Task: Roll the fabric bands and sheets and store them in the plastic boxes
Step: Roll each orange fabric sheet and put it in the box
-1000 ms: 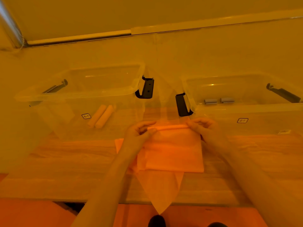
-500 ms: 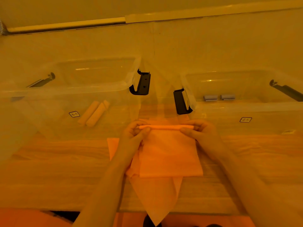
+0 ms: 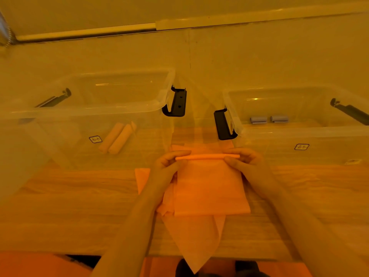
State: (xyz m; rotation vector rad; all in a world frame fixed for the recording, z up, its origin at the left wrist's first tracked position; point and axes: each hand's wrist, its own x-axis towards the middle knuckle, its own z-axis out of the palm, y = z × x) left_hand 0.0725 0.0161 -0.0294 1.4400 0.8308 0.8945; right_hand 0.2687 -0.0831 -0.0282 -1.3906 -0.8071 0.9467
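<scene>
Both ends of the sheet's rolled edge (image 3: 207, 157) (orange) lie pinched between left hand (image 3: 169, 164) and right hand (image 3: 246, 163).

wood table (image 3: 69, 206) | pale wall (image 3: 199, 7) behind | white strip (image 3: 89, 33) along wall base

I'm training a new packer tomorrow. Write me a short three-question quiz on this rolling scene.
1. True or false: the left box holds two grey rolls.
2. Which part of the orange sheet is rolled so far: A) the far edge, B) the near edge, C) all of it?
3. What do the left hand and right hand hold?

Key
1. False: it holds peach rolls; the grey rolls lie in the right box.
2. A
3. The ends of the sheet's rolled edge.
</scene>
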